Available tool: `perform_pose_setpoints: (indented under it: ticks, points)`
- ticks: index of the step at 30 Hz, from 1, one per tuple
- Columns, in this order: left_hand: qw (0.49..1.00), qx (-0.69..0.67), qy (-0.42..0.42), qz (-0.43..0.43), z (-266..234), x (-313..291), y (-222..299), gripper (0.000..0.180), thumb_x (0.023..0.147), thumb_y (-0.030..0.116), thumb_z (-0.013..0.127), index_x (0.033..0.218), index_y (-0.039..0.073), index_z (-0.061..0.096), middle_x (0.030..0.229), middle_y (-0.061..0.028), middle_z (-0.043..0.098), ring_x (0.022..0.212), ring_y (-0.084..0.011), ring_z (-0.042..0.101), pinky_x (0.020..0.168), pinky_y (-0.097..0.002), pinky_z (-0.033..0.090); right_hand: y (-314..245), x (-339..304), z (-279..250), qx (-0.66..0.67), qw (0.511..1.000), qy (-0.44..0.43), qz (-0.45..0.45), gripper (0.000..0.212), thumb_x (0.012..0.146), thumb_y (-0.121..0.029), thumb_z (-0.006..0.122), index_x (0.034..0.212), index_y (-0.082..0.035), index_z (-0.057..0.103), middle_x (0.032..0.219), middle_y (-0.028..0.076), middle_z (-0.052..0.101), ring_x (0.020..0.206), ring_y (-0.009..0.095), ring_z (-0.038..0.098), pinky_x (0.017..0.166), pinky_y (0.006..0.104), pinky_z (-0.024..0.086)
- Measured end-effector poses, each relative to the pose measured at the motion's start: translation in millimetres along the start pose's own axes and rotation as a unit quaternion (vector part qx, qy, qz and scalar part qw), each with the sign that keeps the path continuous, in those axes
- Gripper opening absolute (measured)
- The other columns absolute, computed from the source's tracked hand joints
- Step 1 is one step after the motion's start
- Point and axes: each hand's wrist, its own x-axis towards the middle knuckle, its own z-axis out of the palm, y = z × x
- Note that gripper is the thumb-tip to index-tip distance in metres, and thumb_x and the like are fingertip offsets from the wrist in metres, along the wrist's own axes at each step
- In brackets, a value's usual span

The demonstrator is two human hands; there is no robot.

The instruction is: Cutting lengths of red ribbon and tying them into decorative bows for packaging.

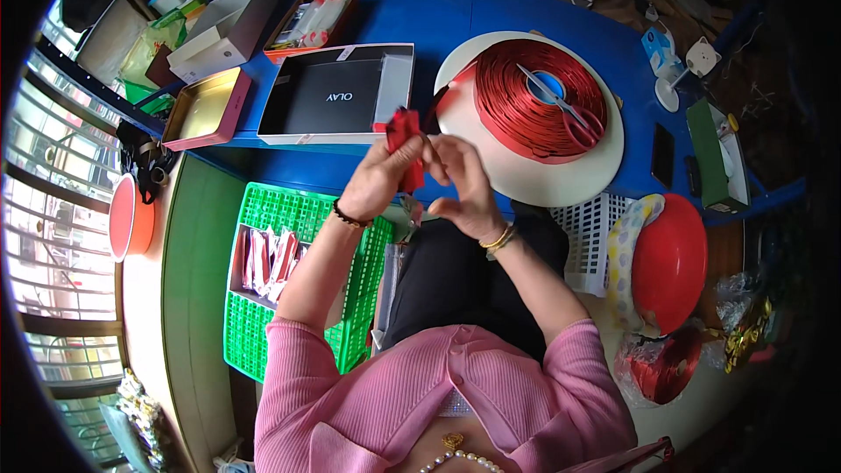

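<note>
My left hand (377, 180) is closed on a folded red ribbon piece (404, 130), which sticks out above and below its fingers. My right hand (469, 184) is just to its right. Its fingers are bent and its thumb stands apart; the fingertips come close to the ribbon piece, and I cannot tell whether they touch it. A large roll of red ribbon (517, 118) lies on a round white board (552, 186) ahead to the right. From the roll a strip runs toward my hands. Scissors (569, 109) with dark red handles lie across the roll.
A black-and-white box (320, 92), a gold-lined tray (208, 111) and an orange-rimmed tray (311, 22) are on the blue table (420, 9). A green basket (289, 197) with packets stands at left. A red basin (670, 263), phone (663, 155) and green box (714, 153) are at right.
</note>
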Motion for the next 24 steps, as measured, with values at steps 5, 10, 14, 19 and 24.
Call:
perform_pose_setpoints:
  ticks: [5,10,14,19,24]
  points:
    - [0.99,-0.111,0.071,0.056,-4,13,46,0.024,0.097,0.026,0.039,0.089,0.005,0.049,0.065,-0.0044,0.048,0.057,-0.0152,0.049,0.067,-0.0345,0.048,61,-25,55,-0.082,0.996,0.0,0.046,0.09,0.071,-0.038,0.077,0.135,-0.004,0.024,0.124,0.009,0.043,0.116,0.018,0.044,0.096,0.0341,0.037]
    - [0.985,-0.099,0.104,0.094,-53,18,66,0.026,0.096,0.026,0.04,0.09,0.003,0.051,0.066,-0.0027,0.049,0.055,-0.012,0.047,0.063,-0.03,0.048,65,-39,73,0.069,0.987,-0.007,0.144,0.056,0.085,-0.018,0.064,0.125,-0.003,0.028,0.111,0.01,0.052,0.102,0.018,0.057,0.086,0.0305,0.047]
    - [0.976,-0.13,0.118,0.131,-96,13,63,0.027,0.096,0.028,0.039,0.094,0.005,0.052,0.066,-0.0007,0.042,0.055,-0.0113,0.038,0.066,-0.0307,0.04,50,-36,55,0.127,0.961,-0.08,0.233,0.024,0.088,-0.004,0.056,0.107,0.0,0.041,0.094,0.009,0.061,0.082,0.017,0.065,0.072,0.0257,0.051]
    - [0.965,0.002,0.202,0.166,-120,6,47,0.03,0.096,0.031,0.04,0.088,0.004,0.052,0.062,-0.0008,0.044,0.052,-0.0111,0.039,0.063,-0.03,0.042,40,-26,34,0.16,0.953,-0.09,0.241,0.014,0.086,-0.006,0.061,0.095,0.002,0.055,0.106,0.011,0.058,0.092,0.015,0.06,0.077,0.0248,0.048]
    - [0.98,0.04,0.187,0.052,-90,1,-16,0.056,0.09,0.06,0.035,0.08,0.009,0.054,0.054,0.003,0.042,0.046,-0.005,0.035,0.043,-0.021,0.023,12,24,23,0.012,1.0,-0.024,0.01,0.014,0.077,-0.009,0.07,0.083,-0.003,0.06,0.138,0.013,0.04,0.13,0.026,0.032,0.106,0.0386,0.025]
